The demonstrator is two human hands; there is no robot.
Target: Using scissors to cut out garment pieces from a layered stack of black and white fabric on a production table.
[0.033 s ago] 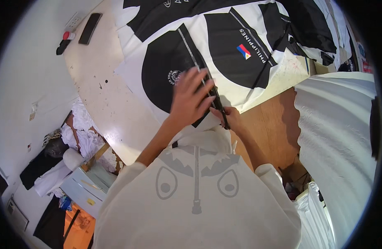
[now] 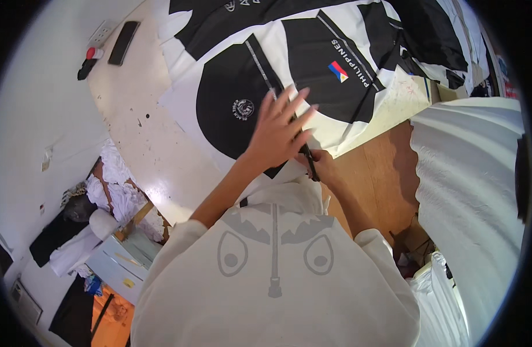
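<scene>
A printed cloth lies on the table, its white ground (image 2: 280, 49) carrying black panels. My left hand (image 2: 276, 134) is over the right edge of the rounded black panel (image 2: 222, 104), fingers spread and holding nothing. That panel bears a round white emblem and a pale stripe. By the cloth's near edge, my right hand (image 2: 325, 166) is closed around dark scissors (image 2: 310, 164). Their blades point away from me along the panel's edge, partly hidden by my left hand. Beyond lies another black panel (image 2: 312, 69) with white lettering and a small flag.
At the far left of the table (image 2: 139, 144) are a phone (image 2: 124, 43) and a red-topped item (image 2: 93, 53) near a wall socket. White curtain-like fabric (image 2: 468, 173) hangs at right. White cloth scraps (image 2: 121, 194) and a pale drawer unit (image 2: 115, 260) stand at lower left.
My left hand has shifted a little to the right and its fingers have spread, uncovering the round emblem. My right hand has hardly moved and still holds the scissors.
</scene>
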